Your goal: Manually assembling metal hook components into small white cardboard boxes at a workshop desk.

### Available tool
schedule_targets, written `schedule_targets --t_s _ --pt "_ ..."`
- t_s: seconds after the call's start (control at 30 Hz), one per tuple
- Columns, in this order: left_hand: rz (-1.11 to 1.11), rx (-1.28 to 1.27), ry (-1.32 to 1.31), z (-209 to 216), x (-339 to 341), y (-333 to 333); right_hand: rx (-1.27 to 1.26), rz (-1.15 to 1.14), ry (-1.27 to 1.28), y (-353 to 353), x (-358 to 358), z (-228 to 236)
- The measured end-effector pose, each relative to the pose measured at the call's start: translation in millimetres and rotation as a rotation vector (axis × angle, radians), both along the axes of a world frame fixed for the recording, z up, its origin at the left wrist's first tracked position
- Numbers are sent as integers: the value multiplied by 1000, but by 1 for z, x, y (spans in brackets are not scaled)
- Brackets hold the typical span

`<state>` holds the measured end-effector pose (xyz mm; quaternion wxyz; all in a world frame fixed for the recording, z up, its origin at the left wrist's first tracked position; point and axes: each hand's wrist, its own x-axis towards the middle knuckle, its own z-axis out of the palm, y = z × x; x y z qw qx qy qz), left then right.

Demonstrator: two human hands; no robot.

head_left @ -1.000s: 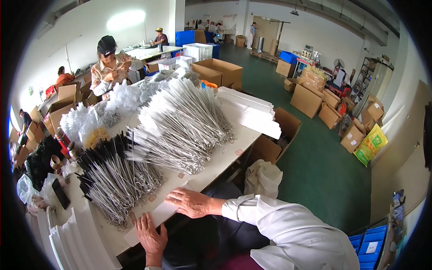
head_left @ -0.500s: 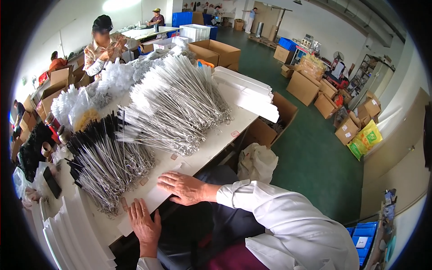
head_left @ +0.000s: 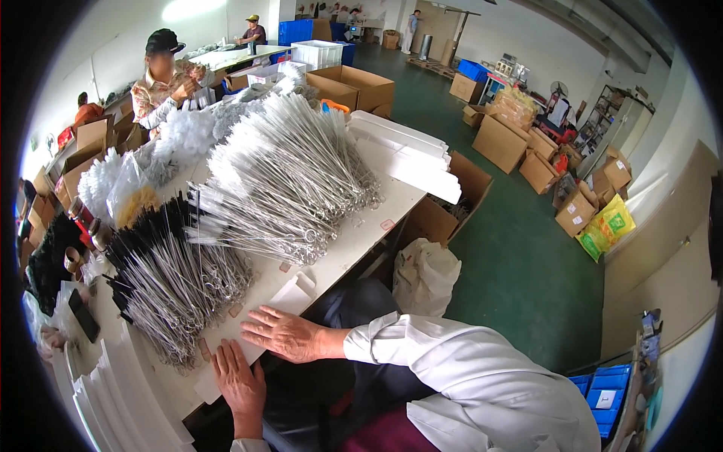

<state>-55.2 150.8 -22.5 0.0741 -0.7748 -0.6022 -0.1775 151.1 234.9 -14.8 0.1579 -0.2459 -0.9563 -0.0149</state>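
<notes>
A long folded strip of white card (head_left: 292, 294) lies along the table's near edge. Flat on its middle rests my right hand (head_left: 285, 334), fingers stretched toward the left. My left hand (head_left: 239, 383) lies over the strip's left part, its fingers extended and holding nothing. Just beyond my hands is a heap of wire-handled brushes with black bristles (head_left: 177, 282), their looped ends toward me. A larger pile of wire brushes with white bristles (head_left: 282, 169) lies farther right.
Long white card pieces (head_left: 124, 395) stack at the left; more white card (head_left: 407, 151) sits at the far right end of the table. A phone (head_left: 83, 316) lies left. A pale sack (head_left: 426, 277) and cardboard boxes (head_left: 501, 143) stand on the floor. Another person (head_left: 162, 87) works across the table.
My right hand has slid left along the card strip, closer to my left hand. More of the strip's folded right end shows. The view has shifted slightly.
</notes>
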Motion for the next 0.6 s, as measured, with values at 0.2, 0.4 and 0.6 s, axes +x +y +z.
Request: schedule_targets --t_s 0.2,0.4,0.6 --pt "8 23 48 -13 -16 -4 42 -51 -34 3 17 0" --pt "18 29 77 -18 -35 -14 23 -148 120 11 51 -5" --pt "12 120 46 -11 -43 -21 23 -206 83 17 69 0"
